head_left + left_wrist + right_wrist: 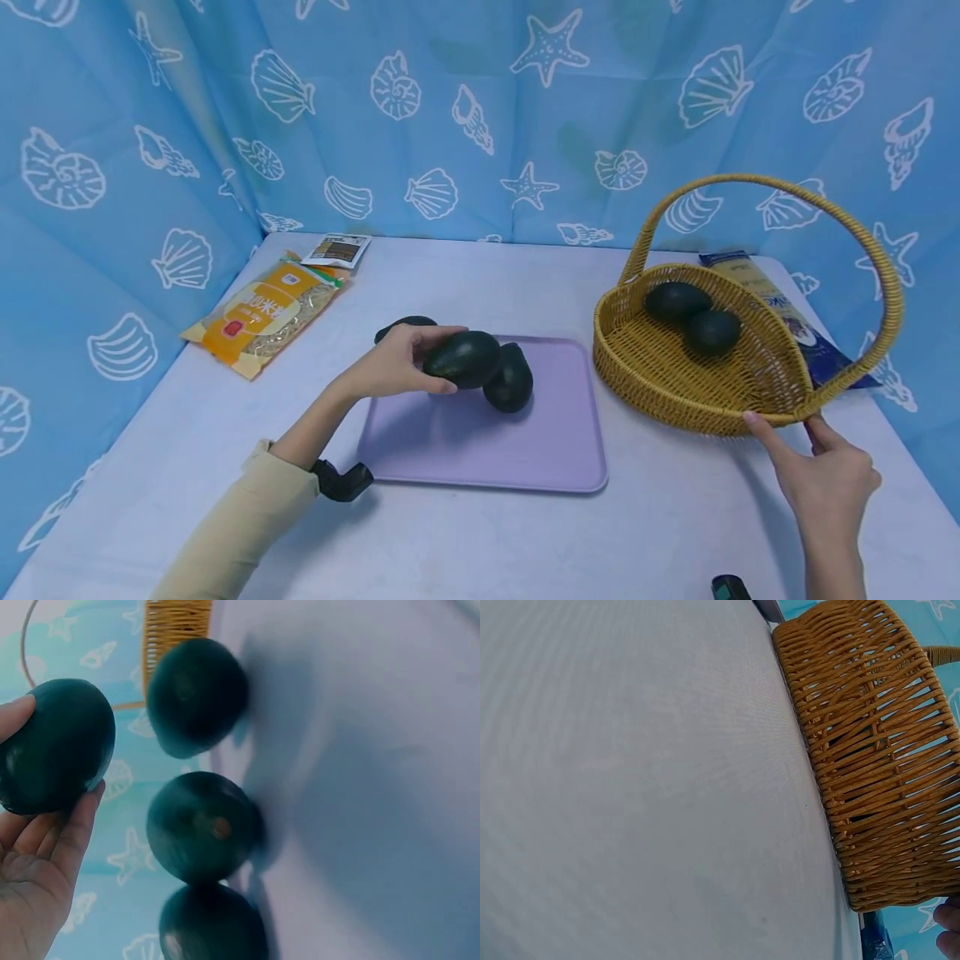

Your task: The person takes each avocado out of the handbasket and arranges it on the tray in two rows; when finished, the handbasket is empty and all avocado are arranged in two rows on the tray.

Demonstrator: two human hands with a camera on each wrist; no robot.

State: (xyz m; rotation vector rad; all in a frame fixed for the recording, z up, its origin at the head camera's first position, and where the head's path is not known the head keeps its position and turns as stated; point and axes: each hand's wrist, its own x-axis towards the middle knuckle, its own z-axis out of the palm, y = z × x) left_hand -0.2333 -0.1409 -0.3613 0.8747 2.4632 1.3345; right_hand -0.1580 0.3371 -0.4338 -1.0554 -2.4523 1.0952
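Head cam: left hand (397, 362) grips a glossy dark-green egg-shaped avocado (462, 360) over the flat lilac rectangular tray (487, 450), right hand (828, 479) pinches the rim of a mustard woven wicker basket (637, 387); slick skin could mean a drop, imo. Left wrist cam catches three more avocados (199, 697), head cam just two of those. Right wrist cam adds the basket's slatted side (885, 772), fingertips (949, 915) barely showing

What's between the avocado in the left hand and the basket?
In the head view: another avocado on the tray, the tray's bare right side, then a strip of white table.
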